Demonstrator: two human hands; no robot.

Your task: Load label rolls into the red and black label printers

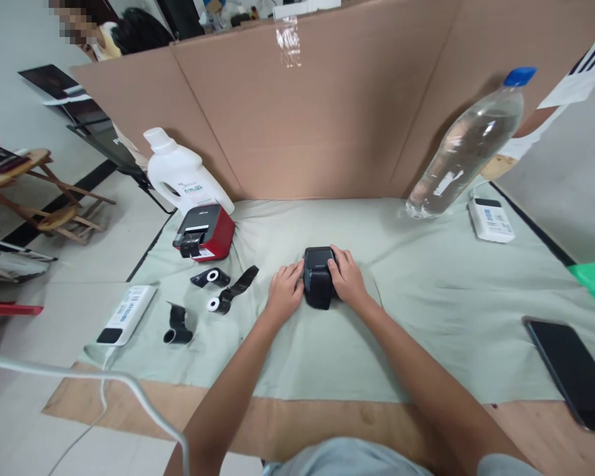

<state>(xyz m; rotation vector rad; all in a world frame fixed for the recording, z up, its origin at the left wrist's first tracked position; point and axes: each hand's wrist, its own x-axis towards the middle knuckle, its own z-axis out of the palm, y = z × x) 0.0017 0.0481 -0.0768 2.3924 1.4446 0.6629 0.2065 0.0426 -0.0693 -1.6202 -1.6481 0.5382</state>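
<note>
A small black boxy device [319,288], which looks like a label printer, sits on the cloth in front of me. My left hand [285,291] presses its fingers against the left side of it. My right hand [348,276] grips the right side, thumb on top and fingers around the back edge. Further left stands a red and black box-shaped device [218,238], apart from both hands. Several small rolls of black strip lie between it and me, among them a roll with a loose tail [238,285] and an upright curled one [178,330].
A cardboard panel [317,119] closes off the back. Against it lean a white jug [188,172] and a large water bottle [471,152]. White power banks lie at left [129,314] and right [493,221]. A phone [575,370] rests front right; a white cable [129,383] crosses front left.
</note>
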